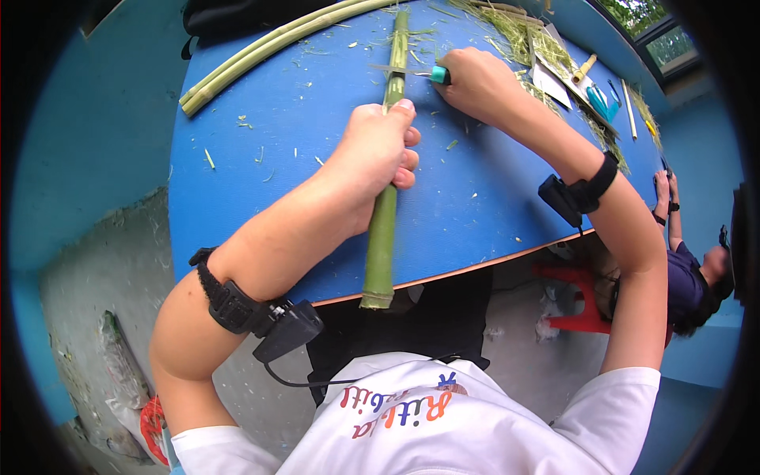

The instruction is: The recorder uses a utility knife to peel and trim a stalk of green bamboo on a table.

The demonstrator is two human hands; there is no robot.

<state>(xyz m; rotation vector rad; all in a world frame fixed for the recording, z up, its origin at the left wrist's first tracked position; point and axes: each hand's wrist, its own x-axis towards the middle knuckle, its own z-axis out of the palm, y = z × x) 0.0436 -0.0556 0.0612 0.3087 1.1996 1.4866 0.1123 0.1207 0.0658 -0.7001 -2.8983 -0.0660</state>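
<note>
A green bamboo stalk (381, 245) lies lengthwise over the blue table (277, 198), its near end sticking out past the front edge toward me. My left hand (384, 146) is closed round the middle of the stalk, thumb along the top. Farther up, my right hand (479, 83) grips a knife (438, 75) by its teal and black handle. The thin blade lies crosswise on the stalk, beyond my left hand. Around the blade the stalk's skin looks scraped pale, with fine shavings beside it.
Long bamboo strips (269, 51) curve along the far left near a black bag (226, 20). Heaped shavings (518, 36) and a teal-handled tool (602, 103) lie at the right. Past the table's right end another person (687, 277) works near a red stool (582, 301).
</note>
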